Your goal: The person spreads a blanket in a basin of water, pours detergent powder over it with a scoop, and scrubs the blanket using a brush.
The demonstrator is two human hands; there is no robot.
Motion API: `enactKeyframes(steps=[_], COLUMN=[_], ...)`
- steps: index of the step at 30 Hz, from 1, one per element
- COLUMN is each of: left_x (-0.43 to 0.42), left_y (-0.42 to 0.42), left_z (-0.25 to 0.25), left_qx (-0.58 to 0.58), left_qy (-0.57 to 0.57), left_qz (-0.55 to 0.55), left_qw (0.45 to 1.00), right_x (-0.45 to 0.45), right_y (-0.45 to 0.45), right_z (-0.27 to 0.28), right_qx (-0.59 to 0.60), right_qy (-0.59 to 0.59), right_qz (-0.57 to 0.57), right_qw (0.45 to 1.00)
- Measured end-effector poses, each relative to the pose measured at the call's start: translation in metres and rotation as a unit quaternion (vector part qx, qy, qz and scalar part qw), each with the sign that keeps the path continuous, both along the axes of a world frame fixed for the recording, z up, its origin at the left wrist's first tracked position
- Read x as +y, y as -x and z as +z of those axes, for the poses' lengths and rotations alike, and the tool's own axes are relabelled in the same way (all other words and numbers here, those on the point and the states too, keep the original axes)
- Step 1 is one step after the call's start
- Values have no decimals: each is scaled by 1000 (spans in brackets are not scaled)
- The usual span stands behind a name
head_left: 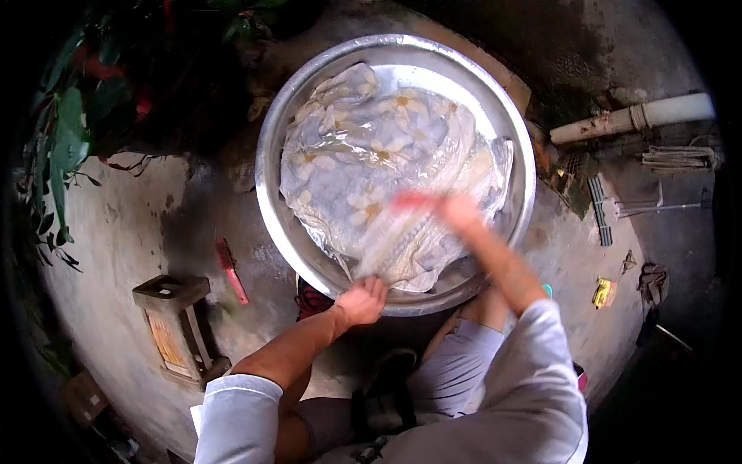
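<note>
A large round metal basin [270, 185] holds a wet, pale cloth [340, 155] with a flower pattern, crumpled in water. At the basin's near rim, my left hand [363, 301] is closed on the cloth's edge. Over the lower right part of the cloth, my right hand [461, 212], blurred by motion, is closed on a red brush [416, 202]. The brush lies on or just above the cloth; its bristles cannot be made out.
Left of the basin, another red brush [231, 270] lies on the concrete floor near a wooden stool [175, 329]. Leafy plants [69, 131] stand at upper left. A pipe [634, 118], a grey ridged strip [599, 210] and a yellow object [602, 293] are at right.
</note>
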State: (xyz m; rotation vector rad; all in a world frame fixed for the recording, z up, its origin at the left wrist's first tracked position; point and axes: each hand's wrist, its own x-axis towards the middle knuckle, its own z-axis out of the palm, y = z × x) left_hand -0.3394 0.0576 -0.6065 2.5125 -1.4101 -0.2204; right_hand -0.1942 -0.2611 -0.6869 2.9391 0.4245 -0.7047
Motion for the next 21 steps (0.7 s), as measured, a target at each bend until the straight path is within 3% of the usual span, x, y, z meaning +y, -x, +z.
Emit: enactKeyframes(steps=[1, 2, 4, 6, 8, 9, 10, 11, 14, 15, 16, 17, 18, 21], left_x=[-1, -1, 0, 0, 0, -1, -1, -1, -2, -1, 0, 2, 1, -1], left_y=[5, 7, -2, 4, 2, 4, 2, 3, 0, 1, 0, 0, -3, 3], left_z=[0, -1, 2, -3, -5, -9, -6, -3, -3, -2, -2, -4, -4, -5], left_qx=[1, -18, -55, -20, 24, 1, 1, 4, 4, 25, 16, 13, -15, 9], left_qy=[2, -12, -10, -6, -14, -7, -26, -44, -30, -34, -16, -21, -22, -10], left_qz=[-4, -6, -10, -11, -10, -3, -3, -3, -7, -10, -17, -14, -12, -4], left_qw=[1000, 1000, 998, 1000, 1000, 1000, 1000, 999, 1000, 999, 1000, 1000, 1000, 1000], right_x=[-49, -52, -71, -58, 13, 37, 61, 55, 23, -13, -32, -66, -71, -40], right_y=[-58, -91, -111, -101, -48, -13, 23, 20, 20, -30, -72, -92, -100, -78], right_z=[24, 104, 108, 102, 119, 97, 86, 72, 27, 70, 117, 98, 106, 117], right_qx=[-32, -33, -104, -121, -56, -46, -31, -36, 6, 1, 106, -28, -120, -141], right_qy=[29, 64, 36, -3, -127, -119, -224, -223, 0, -34, 46, 82, 0, -43], right_qz=[-88, -190, -163, -272, -305, -193, -112, -114, 2, -87, -278, -179, -205, -345], right_qw=[995, 979, 980, 955, 942, 973, 968, 967, 1000, 996, 954, 980, 971, 927])
